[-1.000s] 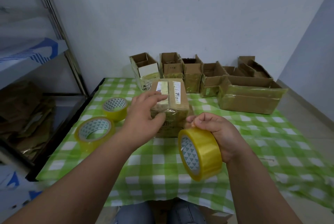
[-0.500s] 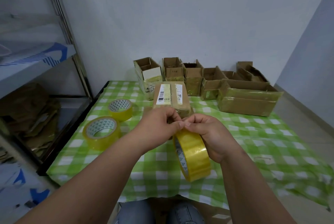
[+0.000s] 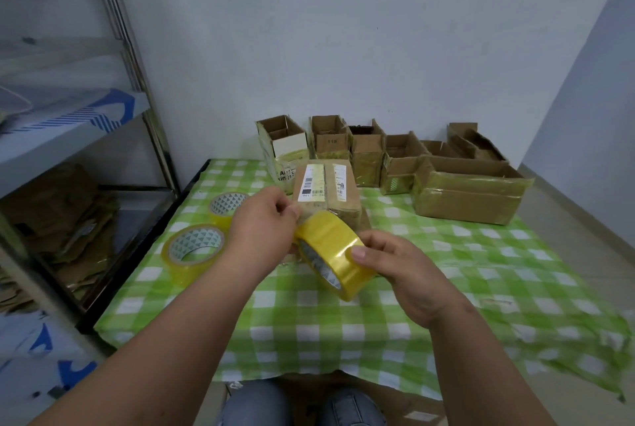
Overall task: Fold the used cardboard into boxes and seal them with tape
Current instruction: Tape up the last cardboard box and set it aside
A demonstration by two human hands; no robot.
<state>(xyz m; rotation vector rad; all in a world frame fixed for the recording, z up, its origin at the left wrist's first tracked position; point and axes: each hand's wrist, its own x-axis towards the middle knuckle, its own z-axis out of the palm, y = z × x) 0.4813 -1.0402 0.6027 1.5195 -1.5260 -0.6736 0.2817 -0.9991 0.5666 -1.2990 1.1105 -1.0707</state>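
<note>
Taping step: right hand (image 3: 405,271) grips roll (image 3: 335,260); left hand (image 3: 264,230) pinches its end; next, pull it onto box (image 3: 326,190).

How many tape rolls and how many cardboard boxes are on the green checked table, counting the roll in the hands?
Yellow tape rolls: 3. One is held in the hands; two lie on the table.
Cardboard boxes: 7. One is closed with labels; six stand open at the back.
Total: 10.
</note>
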